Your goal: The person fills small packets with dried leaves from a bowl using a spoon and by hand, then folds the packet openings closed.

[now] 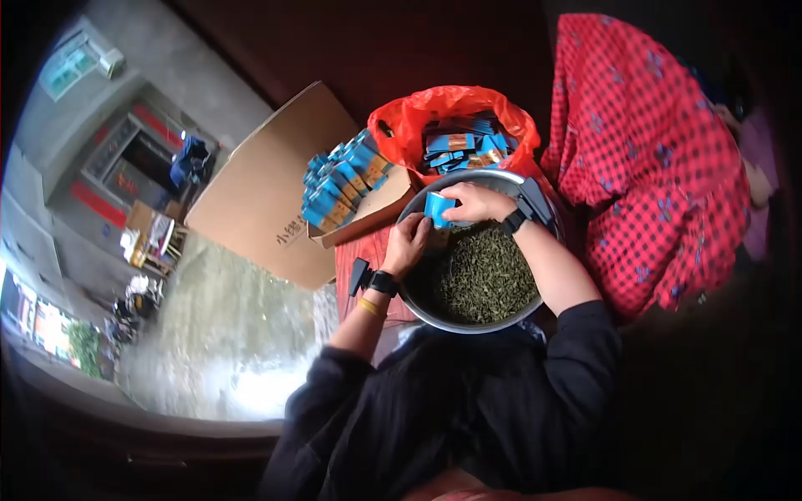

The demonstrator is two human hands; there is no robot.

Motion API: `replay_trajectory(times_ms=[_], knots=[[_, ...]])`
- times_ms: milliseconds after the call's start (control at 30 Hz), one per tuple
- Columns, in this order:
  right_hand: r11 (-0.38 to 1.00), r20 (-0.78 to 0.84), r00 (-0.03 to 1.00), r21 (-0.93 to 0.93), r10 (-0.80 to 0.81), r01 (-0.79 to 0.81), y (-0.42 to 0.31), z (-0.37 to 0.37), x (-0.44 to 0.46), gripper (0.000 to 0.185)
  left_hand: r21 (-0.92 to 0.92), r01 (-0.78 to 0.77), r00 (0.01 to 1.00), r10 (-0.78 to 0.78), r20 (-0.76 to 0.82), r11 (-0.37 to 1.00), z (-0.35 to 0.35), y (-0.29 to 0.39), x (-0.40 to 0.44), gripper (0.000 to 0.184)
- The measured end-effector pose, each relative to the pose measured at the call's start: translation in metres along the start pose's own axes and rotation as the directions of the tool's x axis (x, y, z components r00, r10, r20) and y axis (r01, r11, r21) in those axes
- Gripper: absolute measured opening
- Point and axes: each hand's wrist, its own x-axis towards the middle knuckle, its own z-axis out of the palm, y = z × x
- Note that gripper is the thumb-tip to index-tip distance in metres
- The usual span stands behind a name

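A small blue packet (439,210) is held between my two hands, above the left part of a round metal basin (469,327). Dark green dried leaves (489,275) fill much of the basin. My left hand (407,243) has its fingers closed on the packet's lower left side. My right hand (474,203) pinches the packet from the right. Behind the basin, a red plastic bag (510,113) holds many flat blue packets (464,146). To the left, an open cardboard box (376,209) carries rows of upright, filled blue packets (342,184).
The box stands on a reddish wooden surface (355,269), with a large cardboard flap (267,192) rising behind its left side. A person in a red checked garment (643,167) is at the right. Beyond the wet floor (225,326) stands a small table (154,238).
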Motion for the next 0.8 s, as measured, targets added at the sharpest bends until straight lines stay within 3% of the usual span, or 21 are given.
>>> replay_trajectory(times_ms=[33,100,133,167,300,367,467,567,633,700,767,800], knots=[[1.0,-0.03,0.999,0.009,0.016,-0.016,0.001,0.0,0.0,0.033,-0.039,0.058,0.998,-0.057,0.037,0.998,0.001,0.002,-0.001,0.023],[0.987,0.003,0.994,0.119,-0.114,0.112,0.006,0.003,0.0,0.031,-0.004,-0.046,0.999,0.046,0.012,0.999,0.003,-0.002,0.001,0.024],[0.988,0.067,0.996,0.147,-0.063,0.053,-0.001,-0.003,-0.001,0.027,-0.032,-0.098,0.995,0.098,0.0,0.995,0.004,-0.004,0.002,0.024],[0.983,0.059,0.99,0.141,-0.126,0.116,-0.008,-0.006,-0.001,0.022,-0.021,-0.113,0.994,0.113,-0.008,0.993,0.004,-0.006,0.002,0.024],[0.998,0.1,0.994,-0.039,-0.054,0.058,-0.015,-0.006,0.003,0.022,-0.067,-0.068,0.995,0.072,0.066,0.995,0.001,-0.01,0.001,0.024],[0.995,0.118,0.989,0.062,-0.084,0.077,-0.005,0.001,0.008,0.024,-0.074,-0.078,0.995,0.082,0.06,0.994,-0.003,-0.001,-0.002,0.025],[0.996,0.171,0.985,0.087,-0.004,-0.011,-0.016,-0.001,0.008,0.022,-0.296,0.027,0.996,0.0,0.089,0.955,-0.002,-0.019,0.0,0.027],[0.996,0.15,0.986,0.073,-0.069,0.059,-0.021,0.002,0.009,0.022,-0.374,0.072,0.997,-0.052,0.062,0.925,-0.006,-0.016,-0.001,0.026],[0.999,0.206,0.979,0.04,-0.009,0.0,-0.025,0.003,0.009,0.023,-0.414,0.077,0.997,-0.067,0.038,0.907,-0.007,-0.019,-0.001,0.024],[0.999,0.089,0.996,-0.032,-0.03,0.033,-0.029,0.005,0.005,0.029,-0.484,0.123,0.992,-0.086,0.097,0.867,-0.008,-0.022,0.001,0.019],[0.998,0.165,0.985,0.01,0.058,-0.06,-0.032,0.004,0.002,0.03,-0.516,0.11,0.994,-0.087,0.069,0.849,-0.006,-0.022,0.003,0.015],[0.998,0.116,0.992,0.008,0.056,-0.058,-0.031,0.004,-0.001,0.03,-0.497,0.105,0.994,-0.078,0.076,0.861,-0.004,-0.025,0.003,0.013]])
